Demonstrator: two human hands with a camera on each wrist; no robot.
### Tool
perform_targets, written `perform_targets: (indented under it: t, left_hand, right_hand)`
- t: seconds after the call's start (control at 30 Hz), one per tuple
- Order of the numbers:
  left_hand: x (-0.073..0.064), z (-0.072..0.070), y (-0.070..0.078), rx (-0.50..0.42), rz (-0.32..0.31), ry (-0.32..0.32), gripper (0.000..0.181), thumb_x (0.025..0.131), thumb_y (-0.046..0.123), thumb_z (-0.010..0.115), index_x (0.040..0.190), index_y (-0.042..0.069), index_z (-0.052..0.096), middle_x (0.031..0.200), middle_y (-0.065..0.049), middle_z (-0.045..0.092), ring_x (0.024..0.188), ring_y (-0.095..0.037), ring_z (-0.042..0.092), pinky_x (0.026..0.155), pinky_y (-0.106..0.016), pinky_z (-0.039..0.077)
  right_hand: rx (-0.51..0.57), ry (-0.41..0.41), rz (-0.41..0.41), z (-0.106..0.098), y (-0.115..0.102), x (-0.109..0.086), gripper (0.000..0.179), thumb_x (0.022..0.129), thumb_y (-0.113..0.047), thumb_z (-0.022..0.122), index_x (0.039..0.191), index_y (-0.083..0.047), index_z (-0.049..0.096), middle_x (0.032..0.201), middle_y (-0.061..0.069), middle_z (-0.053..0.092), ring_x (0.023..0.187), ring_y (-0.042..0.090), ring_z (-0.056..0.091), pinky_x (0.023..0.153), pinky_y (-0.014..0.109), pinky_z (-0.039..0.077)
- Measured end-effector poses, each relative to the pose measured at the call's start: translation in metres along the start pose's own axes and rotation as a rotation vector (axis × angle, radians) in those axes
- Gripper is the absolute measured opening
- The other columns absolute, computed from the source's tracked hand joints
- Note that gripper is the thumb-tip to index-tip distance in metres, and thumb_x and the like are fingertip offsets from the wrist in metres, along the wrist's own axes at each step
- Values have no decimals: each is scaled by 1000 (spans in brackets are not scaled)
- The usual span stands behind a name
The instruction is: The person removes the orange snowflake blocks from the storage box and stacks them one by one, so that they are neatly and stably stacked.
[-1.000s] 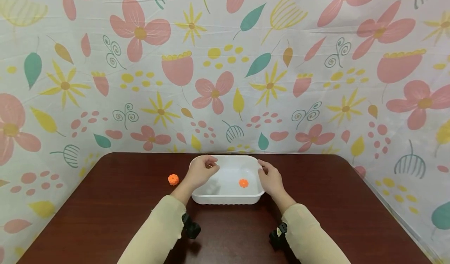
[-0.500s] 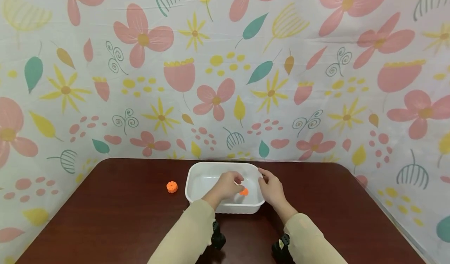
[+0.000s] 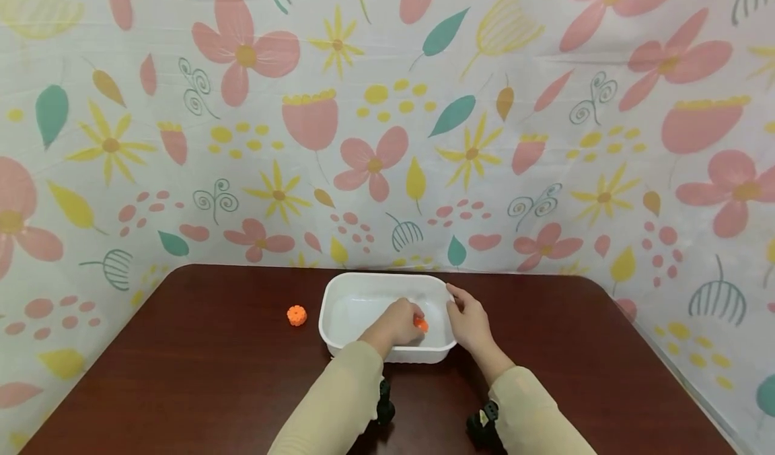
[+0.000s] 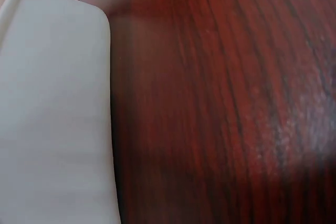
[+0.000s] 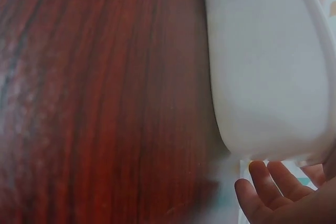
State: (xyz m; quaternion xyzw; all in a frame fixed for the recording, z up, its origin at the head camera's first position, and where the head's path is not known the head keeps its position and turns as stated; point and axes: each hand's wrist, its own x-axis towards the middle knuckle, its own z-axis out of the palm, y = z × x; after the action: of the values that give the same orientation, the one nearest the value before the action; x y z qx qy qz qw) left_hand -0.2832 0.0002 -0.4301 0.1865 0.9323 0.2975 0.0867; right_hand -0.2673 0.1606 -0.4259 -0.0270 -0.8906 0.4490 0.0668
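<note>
A white rectangular basin (image 3: 348,307) stands on the dark red-brown table. My left hand (image 3: 396,324) reaches into its right half. The curled fingers pinch a small orange flower-shaped piece (image 3: 422,324), partly hidden behind them. At the basin's right end, my right hand (image 3: 469,320) holds the rim, thumb on the edge. In the right wrist view, the fingers (image 5: 262,182) curve against the basin's end wall (image 5: 268,72). Only the basin's outer side (image 4: 58,103) fills the left part of the left wrist view; the left hand's fingertips are hidden there.
A second orange flower-shaped piece (image 3: 297,316) lies on the table, left of the basin. The wood tabletop (image 3: 200,361) extends to both sides. Behind it hangs a flower-patterned cloth (image 3: 375,206). Black wrist cameras (image 3: 482,425) sit under both sleeves.
My left hand has moved from the basin's left rim, rightward and down inside, to the orange piece, and its fingers have closed around it. The right hand has stayed at the rim.
</note>
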Motion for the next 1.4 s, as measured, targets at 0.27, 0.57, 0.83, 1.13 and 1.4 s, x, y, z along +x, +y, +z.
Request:
perform_targets:
  t: [0.27,0.57,0.83,1.13,1.4]
  left_hand:
    - [0,-3,1,-2,-51,-34,17,75,11,76,87,4,66,81,0,62,74,-11,53,71,-21,46]
    - [-5,-7,0,-21,-38,-62,23,73,5,72,96,6,66,79,1,57,70,-10,48,67,-21,42]
    - [-6,-10,0,-52,-91,-74,22,75,9,74,90,9,57,80,1,52,73,-12,47,68,-23,41]
    - [-6,-7,-8,-157,-142,-44,19,79,-3,65,87,11,56,77,0,54,69,-12,47,64,-23,40]
    - [-8,-26,-9,-305,-105,2,10,84,-3,57,87,7,58,78,-2,55,63,-13,52,57,-23,44]
  right_hand:
    - [-1,-21,6,-1,-1,1,41,97,-13,45,137,-8,50,126,25,57,112,34,58,85,44,53]
    - [-20,-40,-4,1,-1,2,41,97,-14,44,138,-8,48,123,25,59,107,34,60,80,41,55]
    - [-8,-31,-2,1,-2,2,41,97,-14,44,138,-8,48,124,24,58,108,33,59,81,41,55]
    - [13,-21,35,4,2,-3,41,97,-15,44,137,-8,50,122,25,59,105,34,61,77,38,56]
    - [8,-4,13,0,-3,2,40,96,-15,45,135,-8,52,120,25,61,102,33,62,74,37,56]
